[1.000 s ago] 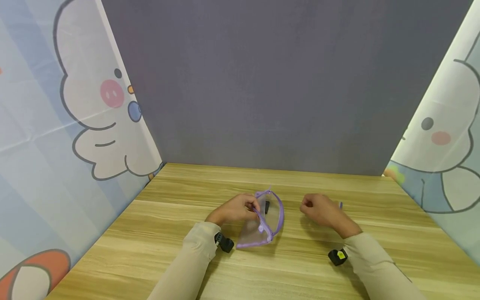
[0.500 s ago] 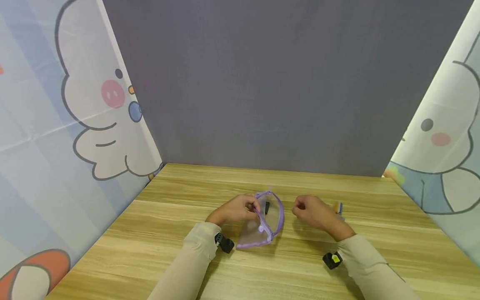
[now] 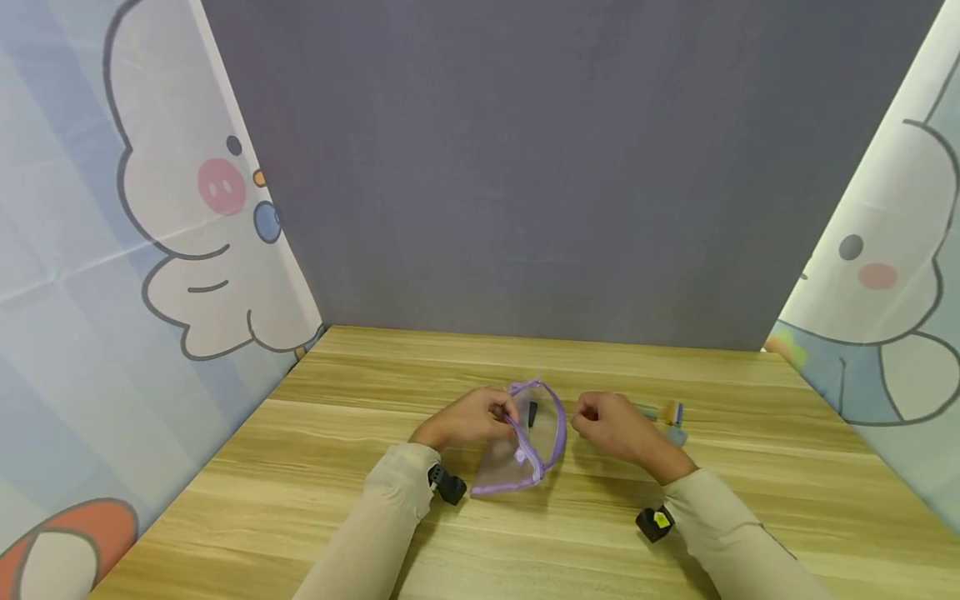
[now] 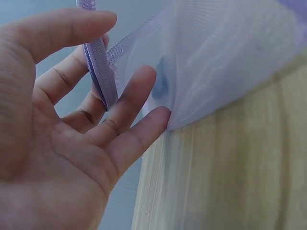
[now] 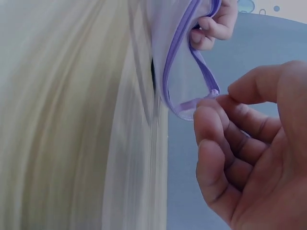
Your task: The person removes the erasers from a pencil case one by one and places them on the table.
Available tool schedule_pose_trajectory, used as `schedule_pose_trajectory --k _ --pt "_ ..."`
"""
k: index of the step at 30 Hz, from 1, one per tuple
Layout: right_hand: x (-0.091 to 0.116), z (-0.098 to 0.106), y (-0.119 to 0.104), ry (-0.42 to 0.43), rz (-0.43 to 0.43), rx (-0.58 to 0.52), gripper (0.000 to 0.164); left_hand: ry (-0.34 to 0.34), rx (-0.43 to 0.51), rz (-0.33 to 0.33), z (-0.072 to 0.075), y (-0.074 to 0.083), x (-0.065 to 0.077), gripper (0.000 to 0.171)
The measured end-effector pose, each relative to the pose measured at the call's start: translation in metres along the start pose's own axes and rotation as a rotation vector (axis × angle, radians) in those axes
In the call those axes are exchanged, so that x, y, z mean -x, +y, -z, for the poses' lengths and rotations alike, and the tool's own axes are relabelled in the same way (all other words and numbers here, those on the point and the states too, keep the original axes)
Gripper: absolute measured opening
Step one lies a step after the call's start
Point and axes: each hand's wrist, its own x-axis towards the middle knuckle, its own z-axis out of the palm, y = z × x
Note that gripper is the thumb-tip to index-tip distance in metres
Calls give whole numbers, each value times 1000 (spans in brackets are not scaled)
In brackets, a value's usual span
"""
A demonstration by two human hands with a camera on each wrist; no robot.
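My left hand point(image 3: 480, 417) pinches the zippered edge of a see-through mesh pouch point(image 3: 501, 465) with purple trim, holding its mouth open toward the right. Inside lies a small black object point(image 3: 533, 413). In the left wrist view, the purple edge point(image 4: 100, 72) runs between thumb and fingers, and a dark shape point(image 4: 163, 79) shows through the mesh. Just right of the pouch mouth is my right hand point(image 3: 611, 423), its fingers curled and thumb tip near the index fingertip. The right wrist view shows these fingertips overlapping the end of the zipper point(image 5: 215, 92); no held object is visible.
Right of my right hand lie a green strip-like object point(image 3: 645, 412), a small brown, white and blue block point(image 3: 674, 413) and a grey-blue piece point(image 3: 677, 436). The wooden table point(image 3: 375, 367) meets a dark grey panel point(image 3: 525, 183) at the back. Cartoon-printed sheets point(image 3: 67, 250) stand at the sides.
My right hand has moved left toward the pouch mouth, uncovering the small objects behind it. The left hand and the pouch have stayed in place.
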Motion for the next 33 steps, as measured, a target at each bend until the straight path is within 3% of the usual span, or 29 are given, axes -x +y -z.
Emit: schedule_pose_trajectory --k 6,9,20,33 --pt "-5 -5 -4 -61 -4 -152 18 9 5 14 -1 -4 -1 13" --pt "-8 -7 -5 -74 4 -177 17 5 -1 17 -2 -8 -2 14" --pt "-17 -12 -10 -64 6 -90 16 -7 -19 5 0 0 -1 13" --pt "-32 -17 -14 -83 30 7 12 -4 9 7 0 -3 -1 12"
